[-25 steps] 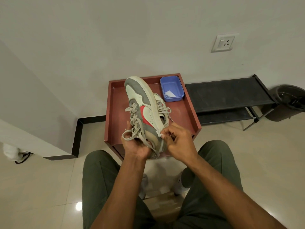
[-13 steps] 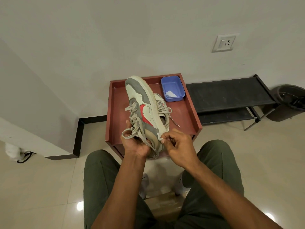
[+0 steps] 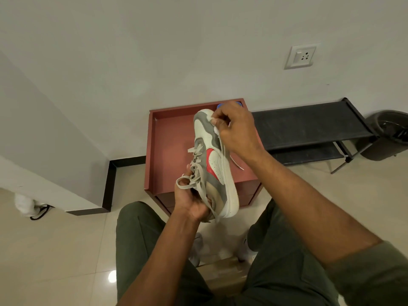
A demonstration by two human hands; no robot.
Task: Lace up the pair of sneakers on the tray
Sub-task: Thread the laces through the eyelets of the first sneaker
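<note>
Sneaker [image 3: 215, 164] between both hands

No text, number or brand name can be read anywhere in the view. The nearest thing to a sign is a red curved mark on the side panel of the sneaker [image 3: 215, 164], at about 12 o'clock from the left hand [image 3: 191, 200] that grips the shoe by its heel end; it carries no letters. The wall socket [image 3: 301, 56], up at 1 o'clock from the shoe, shows only its switch and pin holes, with no legible marking. The right hand [image 3: 235, 129] pinches a small white piece at the shoe's toe, and no print can be made out on it.
</note>
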